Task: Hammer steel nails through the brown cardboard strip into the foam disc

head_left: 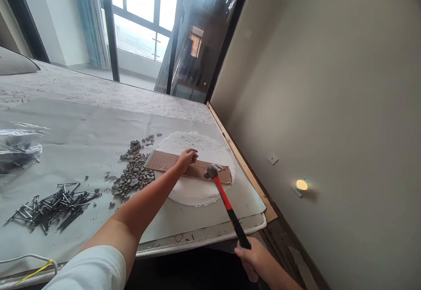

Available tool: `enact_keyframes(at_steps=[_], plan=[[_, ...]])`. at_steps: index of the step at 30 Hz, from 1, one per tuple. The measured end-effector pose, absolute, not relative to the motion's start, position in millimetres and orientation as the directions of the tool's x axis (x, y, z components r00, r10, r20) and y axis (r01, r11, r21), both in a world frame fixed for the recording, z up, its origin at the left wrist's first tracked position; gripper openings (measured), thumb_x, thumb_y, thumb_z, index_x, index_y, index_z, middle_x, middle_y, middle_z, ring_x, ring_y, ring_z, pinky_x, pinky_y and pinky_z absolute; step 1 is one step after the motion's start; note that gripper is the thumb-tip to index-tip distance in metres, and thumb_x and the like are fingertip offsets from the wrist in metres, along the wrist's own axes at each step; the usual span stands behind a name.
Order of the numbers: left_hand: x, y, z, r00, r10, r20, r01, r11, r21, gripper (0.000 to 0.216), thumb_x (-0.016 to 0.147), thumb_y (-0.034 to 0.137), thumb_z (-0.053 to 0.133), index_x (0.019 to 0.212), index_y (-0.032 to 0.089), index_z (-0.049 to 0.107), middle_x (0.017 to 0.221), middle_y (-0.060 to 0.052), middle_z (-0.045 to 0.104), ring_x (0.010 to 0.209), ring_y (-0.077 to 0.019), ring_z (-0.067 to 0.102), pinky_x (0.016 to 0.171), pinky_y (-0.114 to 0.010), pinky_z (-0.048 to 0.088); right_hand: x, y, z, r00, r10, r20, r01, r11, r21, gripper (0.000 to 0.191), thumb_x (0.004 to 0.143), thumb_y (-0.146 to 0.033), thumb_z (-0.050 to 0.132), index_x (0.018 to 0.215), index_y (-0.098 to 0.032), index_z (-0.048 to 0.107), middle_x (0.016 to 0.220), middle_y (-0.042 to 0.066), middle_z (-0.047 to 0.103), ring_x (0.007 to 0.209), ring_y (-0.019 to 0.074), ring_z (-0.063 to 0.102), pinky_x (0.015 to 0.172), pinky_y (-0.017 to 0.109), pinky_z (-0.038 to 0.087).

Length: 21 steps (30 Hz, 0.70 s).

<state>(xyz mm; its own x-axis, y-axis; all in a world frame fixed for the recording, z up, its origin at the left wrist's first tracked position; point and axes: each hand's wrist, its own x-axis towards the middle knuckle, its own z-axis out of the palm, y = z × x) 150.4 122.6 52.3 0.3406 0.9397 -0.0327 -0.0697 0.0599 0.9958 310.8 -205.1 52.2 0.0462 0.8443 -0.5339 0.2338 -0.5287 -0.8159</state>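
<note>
My right hand (pixel 255 259) grips the black lower handle of a claw hammer (pixel 226 200) with a red upper shaft. Its metal head hangs over, or rests on, the right part of a long brown board (pixel 210 169); I cannot tell which. Rows of small dark dots mark the board's left part. My left hand (pixel 187 158) is at the middle of the board, fingers drawn together in a pinch; what they hold, if anything, is too small to make out. Under the board lies a rough white round slab (pixel 194 196).
Grey rubble (pixel 136 171) is heaped left of the slab. A pile of dark nails (pixel 57 206) lies nearer, and a clear plastic bag (pixel 18 154) sits at far left. A wooden strip (pixel 243 163) runs between the covered surface (pixel 108 128) and the wall (pixel 329 106).
</note>
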Motion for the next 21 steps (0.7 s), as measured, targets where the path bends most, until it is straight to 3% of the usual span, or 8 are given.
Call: enact_keyframes(at_steps=[5, 7, 9, 12, 14, 15, 17, 21], plan=[[99, 115, 98, 0.491, 0.871, 0.013, -0.033, 0.004, 0.999, 0.017, 0.075, 0.024, 0.053, 0.085, 0.012, 0.058, 0.064, -0.003, 0.056, 0.052, -0.0074, 0.050, 0.050, -0.022, 0.042, 294, -249, 30, -0.005, 0.906, -0.424, 0.542, -0.353, -0.762, 0.025, 0.064, -0.034, 0.060, 0.057, -0.018, 0.043, 0.057, -0.002, 0.051, 0.060, 0.0129, 0.046, 0.055, 0.023, 0.031], [65, 108, 116, 0.611, 0.789, -0.066, 0.095, 0.009, 0.995, 0.021, 0.074, 0.031, 0.058, 0.082, 0.012, 0.060, 0.065, -0.004, 0.058, 0.052, -0.0082, 0.051, 0.049, -0.022, 0.042, 288, -256, 19, -0.048, 0.898, -0.438, 0.612, -0.320, -0.723, 0.022, 0.064, -0.035, 0.062, 0.059, -0.017, 0.049, 0.059, -0.001, 0.055, 0.062, 0.0152, 0.049, 0.055, 0.024, 0.031], [29, 97, 125, 0.672, 0.694, -0.258, 0.301, 0.063, 0.952, 0.025, 0.071, 0.036, 0.062, 0.074, 0.011, 0.062, 0.062, -0.006, 0.059, 0.050, -0.0094, 0.051, 0.048, -0.023, 0.042, 283, -260, 8, -0.045, 0.904, -0.425, 0.662, -0.292, -0.690, 0.017, 0.065, -0.033, 0.061, 0.063, -0.018, 0.054, 0.063, 0.000, 0.059, 0.063, 0.0167, 0.053, 0.056, 0.024, 0.032], [-18, 75, 108, 0.547, 0.629, -0.552, 0.631, 0.124, 0.766, 0.024, 0.067, 0.036, 0.064, 0.065, 0.012, 0.062, 0.056, -0.006, 0.059, 0.049, -0.0126, 0.053, 0.048, -0.026, 0.045, 272, -260, -8, 0.008, 0.918, -0.396, 0.723, -0.279, -0.632, 0.007, 0.067, -0.026, 0.060, 0.068, -0.019, 0.059, 0.068, 0.003, 0.064, 0.067, 0.0188, 0.058, 0.058, 0.024, 0.033], [-40, 57, 81, 0.319, 0.724, -0.612, 0.821, 0.111, 0.559, 0.019, 0.063, 0.029, 0.064, 0.054, 0.014, 0.058, 0.048, -0.005, 0.057, 0.046, -0.0135, 0.053, 0.047, -0.026, 0.045, 265, -260, -16, 0.037, 0.922, -0.386, 0.749, -0.281, -0.600, 0.005, 0.067, -0.023, 0.059, 0.070, -0.020, 0.060, 0.071, 0.005, 0.066, 0.071, 0.0201, 0.060, 0.059, 0.024, 0.033], [-48, 48, 67, 0.202, 0.787, -0.582, 0.897, 0.090, 0.432, 0.019, 0.060, 0.026, 0.065, 0.049, 0.015, 0.054, 0.042, -0.003, 0.053, 0.043, -0.0138, 0.051, 0.046, -0.027, 0.044, 262, -260, -20, 0.045, 0.922, -0.385, 0.755, -0.283, -0.591, 0.005, 0.067, -0.022, 0.059, 0.071, -0.020, 0.061, 0.072, 0.005, 0.066, 0.072, 0.0204, 0.061, 0.060, 0.024, 0.033], [-57, 31, 41, 0.129, 0.815, -0.565, 0.935, 0.089, 0.342, 0.019, 0.052, 0.020, 0.066, 0.043, 0.015, 0.051, 0.034, -0.002, 0.048, 0.040, -0.0161, 0.050, 0.045, -0.030, 0.044, 258, -261, -26, 0.051, 0.920, -0.389, 0.749, -0.293, -0.594, 0.005, 0.068, -0.020, 0.058, 0.072, -0.020, 0.061, 0.074, 0.006, 0.067, 0.073, 0.0206, 0.062, 0.060, 0.024, 0.034], [-60, 12, 19, 0.132, 0.887, -0.442, 0.937, 0.034, 0.348, 0.025, 0.048, 0.014, 0.066, 0.035, 0.016, 0.044, 0.026, 0.001, 0.035, 0.040, -0.0175, 0.049, 0.050, -0.032, 0.045, 251, -264, -40, 0.024, 0.917, -0.399, 0.673, -0.310, -0.672, 0.008, 0.067, -0.018, 0.056, 0.072, -0.018, 0.062, 0.074, 0.006, 0.068, 0.073, 0.0210, 0.062, 0.060, 0.025, 0.035]])
